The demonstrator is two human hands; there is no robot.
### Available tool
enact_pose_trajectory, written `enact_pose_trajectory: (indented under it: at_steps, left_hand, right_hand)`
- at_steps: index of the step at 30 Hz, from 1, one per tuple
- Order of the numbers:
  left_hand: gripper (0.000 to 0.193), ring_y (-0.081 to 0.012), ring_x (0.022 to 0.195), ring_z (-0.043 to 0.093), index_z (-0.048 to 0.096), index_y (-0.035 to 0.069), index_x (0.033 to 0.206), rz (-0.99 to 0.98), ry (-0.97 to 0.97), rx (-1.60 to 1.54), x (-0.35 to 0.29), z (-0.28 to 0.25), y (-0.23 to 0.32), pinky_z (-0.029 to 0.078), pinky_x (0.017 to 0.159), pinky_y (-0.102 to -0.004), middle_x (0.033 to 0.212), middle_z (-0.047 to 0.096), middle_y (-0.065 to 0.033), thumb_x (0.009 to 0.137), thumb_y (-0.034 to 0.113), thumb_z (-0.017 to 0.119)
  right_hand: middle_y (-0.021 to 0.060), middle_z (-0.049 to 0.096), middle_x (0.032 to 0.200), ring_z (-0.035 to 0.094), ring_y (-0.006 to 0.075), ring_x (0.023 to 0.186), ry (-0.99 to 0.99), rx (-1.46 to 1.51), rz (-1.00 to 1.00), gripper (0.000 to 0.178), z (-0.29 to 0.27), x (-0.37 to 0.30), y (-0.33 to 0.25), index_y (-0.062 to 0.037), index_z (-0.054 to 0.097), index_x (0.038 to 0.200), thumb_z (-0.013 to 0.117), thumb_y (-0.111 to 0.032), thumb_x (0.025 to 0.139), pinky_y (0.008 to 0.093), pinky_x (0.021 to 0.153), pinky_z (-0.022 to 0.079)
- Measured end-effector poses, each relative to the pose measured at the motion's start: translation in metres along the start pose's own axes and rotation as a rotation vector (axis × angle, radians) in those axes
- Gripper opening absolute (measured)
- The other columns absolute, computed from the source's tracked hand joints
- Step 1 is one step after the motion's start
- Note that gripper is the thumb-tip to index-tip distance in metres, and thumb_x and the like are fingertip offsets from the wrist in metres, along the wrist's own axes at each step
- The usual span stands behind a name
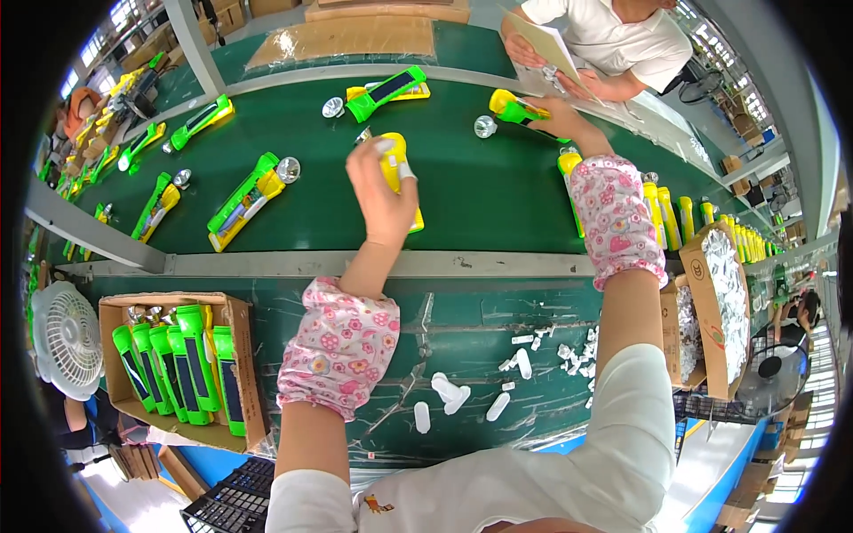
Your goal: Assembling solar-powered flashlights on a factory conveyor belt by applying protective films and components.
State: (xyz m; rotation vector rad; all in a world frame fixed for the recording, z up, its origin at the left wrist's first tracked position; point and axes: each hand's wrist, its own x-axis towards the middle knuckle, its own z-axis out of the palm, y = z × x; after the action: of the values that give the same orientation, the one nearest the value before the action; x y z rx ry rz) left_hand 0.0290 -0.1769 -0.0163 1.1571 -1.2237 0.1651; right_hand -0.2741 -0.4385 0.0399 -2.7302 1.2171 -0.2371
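Note:
Over the middle of the green conveyor belt [480,204], my left hand [378,200] is closed around a yellow flashlight [393,162], with white covers on some fingertips. A bit of green shows at its lower end; the palm hides part of it. Farther off to the right, my right hand [570,123] grips a yellow and green flashlight [508,105] lying on the belt. A round silver reflector [484,126] sits beside that flashlight's head. Below my right wrist lies another yellow and green flashlight [569,182], partly covered by the floral sleeve.
Several flashlights with loose reflectors lie along the belt, one a green flashlight [244,200]. A cardboard box [253,373] of green flashlights stands at left by a white fan [69,342]. Small white pieces [451,393] litter the near surface. Opposite, a person [613,44] holds a sheet.

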Motion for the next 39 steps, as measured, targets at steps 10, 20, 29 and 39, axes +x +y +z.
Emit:
enact_pose_trajectory:
  at_steps: [10,20,29,39]
  left_hand:
    - [0.056,-0.0386,0.121,0.050,0.029,-0.003,0.137,-1.615,-0.266,-1.237,-0.046,-0.017,0.139,0.046,0.098,-0.0482,0.135,0.043,-0.0308,0.100,0.040,0.029]
    - [0.055,-0.0338,0.131,0.037,0.033,0.006,0.138,-1.528,0.140,-1.409,-0.087,-0.112,0.136,0.029,0.111,-0.0531,0.140,0.036,-0.0169,0.098,0.044,0.034]
    - [0.050,-0.0255,0.124,0.047,0.045,0.012,0.132,-1.315,-0.145,-1.629,-0.104,-0.100,0.147,0.035,0.107,-0.0427,0.131,0.051,-0.0080,0.101,0.047,0.026]
    - [0.045,-0.0258,0.107,0.059,0.052,0.008,0.122,-1.352,-0.312,-1.582,-0.094,-0.115,0.122,0.051,0.090,-0.0463,0.114,0.060,-0.0125,0.101,0.045,0.037]
  right_hand:
    - [0.0090,0.064,0.120,0.058,0.0147,0.104,-0.449,0.400,-0.098,0.051,-0.046,-0.108,-0.196,-0.0062,0.051,0.135,0.051,-0.041,0.098,0.0283,0.090,0.045]
    - [0.0147,0.061,0.107,0.059,0.0241,0.097,-0.312,0.401,-0.183,0.049,-0.021,-0.215,-0.312,-0.0073,0.050,0.136,0.045,-0.039,0.100,0.0305,0.087,0.045]
    - [0.0141,0.059,0.093,0.053,0.0320,0.091,0.406,0.245,-0.062,0.038,0.037,-0.233,-0.373,-0.0060,0.057,0.123,0.059,-0.025,0.090,0.0407,0.079,0.045]
    - [0.0125,0.059,0.082,0.063,0.0298,0.074,0.237,0.115,0.345,0.022,0.070,-0.363,-0.319,-0.0025,0.064,0.094,0.071,-0.018,0.081,0.0382,0.063,0.049]
